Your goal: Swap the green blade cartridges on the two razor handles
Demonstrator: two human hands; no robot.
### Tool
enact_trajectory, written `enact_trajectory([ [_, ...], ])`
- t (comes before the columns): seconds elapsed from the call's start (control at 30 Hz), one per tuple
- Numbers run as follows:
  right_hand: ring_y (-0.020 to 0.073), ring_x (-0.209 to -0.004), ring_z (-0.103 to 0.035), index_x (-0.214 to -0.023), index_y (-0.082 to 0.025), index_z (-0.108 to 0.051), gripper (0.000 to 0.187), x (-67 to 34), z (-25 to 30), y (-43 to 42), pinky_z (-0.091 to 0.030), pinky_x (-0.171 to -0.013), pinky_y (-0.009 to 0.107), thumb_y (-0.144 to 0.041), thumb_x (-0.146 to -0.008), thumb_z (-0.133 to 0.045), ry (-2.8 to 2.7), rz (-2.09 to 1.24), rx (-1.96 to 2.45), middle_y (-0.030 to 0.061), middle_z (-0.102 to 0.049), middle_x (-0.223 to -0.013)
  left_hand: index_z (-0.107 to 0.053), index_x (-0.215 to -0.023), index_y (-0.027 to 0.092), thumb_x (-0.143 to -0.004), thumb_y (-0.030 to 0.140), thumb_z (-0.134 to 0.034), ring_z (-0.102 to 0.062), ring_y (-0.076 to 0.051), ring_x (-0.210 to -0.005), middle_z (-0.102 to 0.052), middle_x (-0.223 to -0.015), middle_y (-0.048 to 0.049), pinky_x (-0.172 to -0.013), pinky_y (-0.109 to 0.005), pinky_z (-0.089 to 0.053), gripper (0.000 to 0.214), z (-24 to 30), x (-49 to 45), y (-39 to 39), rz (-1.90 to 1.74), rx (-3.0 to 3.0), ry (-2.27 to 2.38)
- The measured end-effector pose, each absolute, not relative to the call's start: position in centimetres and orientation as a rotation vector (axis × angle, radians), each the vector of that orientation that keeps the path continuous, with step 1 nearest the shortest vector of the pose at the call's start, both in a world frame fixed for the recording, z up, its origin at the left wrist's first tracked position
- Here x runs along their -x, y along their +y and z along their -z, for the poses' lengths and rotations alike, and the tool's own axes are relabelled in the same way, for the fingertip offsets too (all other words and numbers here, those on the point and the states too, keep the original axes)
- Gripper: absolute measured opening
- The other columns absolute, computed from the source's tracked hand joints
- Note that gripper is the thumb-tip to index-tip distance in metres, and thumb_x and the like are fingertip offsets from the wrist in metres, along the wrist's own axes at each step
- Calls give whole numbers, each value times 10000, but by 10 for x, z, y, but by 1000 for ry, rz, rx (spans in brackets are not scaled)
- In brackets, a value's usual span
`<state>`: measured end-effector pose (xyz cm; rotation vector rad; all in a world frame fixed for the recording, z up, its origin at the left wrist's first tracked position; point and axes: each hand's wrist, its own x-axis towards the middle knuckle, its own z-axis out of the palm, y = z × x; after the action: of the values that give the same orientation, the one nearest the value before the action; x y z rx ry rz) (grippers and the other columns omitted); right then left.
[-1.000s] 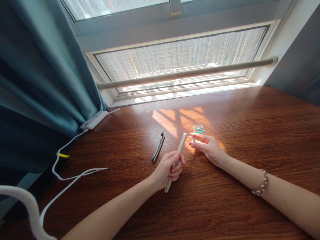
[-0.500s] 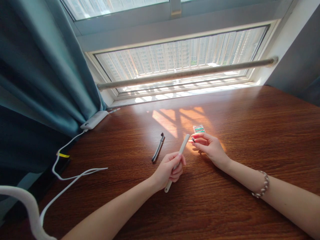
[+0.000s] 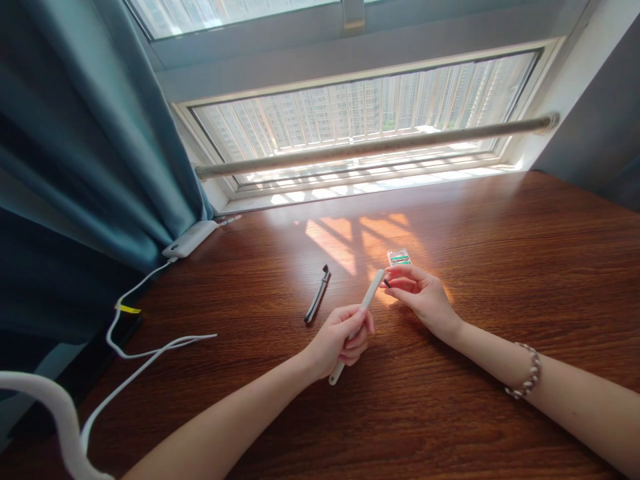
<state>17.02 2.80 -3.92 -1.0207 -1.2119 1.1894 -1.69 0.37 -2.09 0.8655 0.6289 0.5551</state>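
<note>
My left hand [image 3: 345, 337] is closed around a slim white toothbrush [image 3: 373, 291] with a small hole at its near end. Faint bristles show beside its far tip, facing my right hand [image 3: 420, 292]. That hand pinches a small dark piece [image 3: 387, 284], which looks like a razor head, between thumb and fingertips. The piece is right at the bristles; whether they touch is hard to tell. Left of the toothbrush lies a grey and black razor [image 3: 318, 295]. Just behind my right fingers sits a small clear case [image 3: 399, 257] with green strips.
A white power bank or similar device [image 3: 191, 240] rests by the blue curtain [image 3: 165, 167], with a white cable [image 3: 165, 350] running from it along the left. Behind the brown table [image 3: 480, 253] are a window and a metal rail [image 3: 370, 148].
The tip of the toothbrush has shifted slightly to the right, closer to the fingers of my right hand. The small dark piece has turned a little.
</note>
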Motion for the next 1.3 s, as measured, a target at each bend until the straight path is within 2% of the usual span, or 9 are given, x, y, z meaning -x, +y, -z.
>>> enact_trajectory([
  [0.1, 170, -796, -638, -913, -223, -596, 322, -170, 38, 28, -519, -730, 307, -284, -624, -724, -1196, -1185, 1027, 13, -648, -881, -475, -717, 153, -852, 372, -421, -143, -29, -330, -256, -418, 90, -295, -139, -97, 263, 19, 16, 3, -514, -877, 636],
  [0.23, 185, -831, -637, -903, -214, -583, 297, -169, 36, 27, -503, -793, 334, -313, -651, -702, -1191, -1197, 991, 23, -631, -928, -468, -728, 160, -843, 398, -434, -141, -29, -335, -239, -422, 97, -303, -140, -93, 267, 19, 16, 3, -574, -874, 697],
  [0.4, 162, -752, -600, -898, -201, -605, 278, -172, 40, 28, -495, -693, 313, -354, -677, -674, -1280, -1112, 1101, 24, -628, -804, -466, -732, 164, -838, 401, -443, -133, -30, -338, -236, -422, 98, -302, -141, -85, 261, 20, 16, 4, -590, -865, 693],
  [0.53, 134, -700, -574, -855, -199, -611, 246, -173, 41, 30, -466, -674, 288, -327, -661, -691, -1297, -1058, 1128, 12, -613, -773, -468, -727, 164, -845, 407, -426, -127, -29, -336, -234, -420, 97, -299, -141, -84, 273, 21, 15, 4, -603, -852, 698],
  [0.73, 164, -759, -624, -738, -192, -529, 282, -169, 37, 29, -482, -748, 323, -302, -590, -742, -1217, -1205, 1011, -3, -614, -736, -477, -714, 163, -844, 408, -428, -123, -28, -333, -229, -414, 96, -303, -148, -76, 282, 19, 15, 4, -610, -817, 712],
  [0.9, 170, -780, -629, -743, -198, -504, 302, -168, 38, 27, -498, -757, 327, -288, -587, -747, -1250, -1218, 978, -6, -598, -739, -545, -841, 146, -823, 387, -482, -100, -21, -350, -223, -443, 102, -318, -153, -59, 250, 15, 14, 4, -608, -794, 691],
  [1.03, 148, -741, -606, -730, -198, -528, 246, -168, 42, 24, -500, -721, 297, -271, -612, -731, -1380, -1173, 989, -8, -587, -738, -542, -922, 146, -779, 391, -553, -111, -18, -352, -215, -437, 114, -331, -158, -56, 284, 16, 13, 5, -654, -830, 749],
  [1.3, 148, -700, -587, -749, -190, -559, 214, -166, 42, 20, -504, -676, 295, -307, -647, -706, -1550, -1183, 999, 2, -590, -728, -452, -788, 181, -762, 412, -565, -160, -22, -346, -234, -410, 123, -326, -149, -110, 259, 22, 12, 5, -673, -944, 826],
])
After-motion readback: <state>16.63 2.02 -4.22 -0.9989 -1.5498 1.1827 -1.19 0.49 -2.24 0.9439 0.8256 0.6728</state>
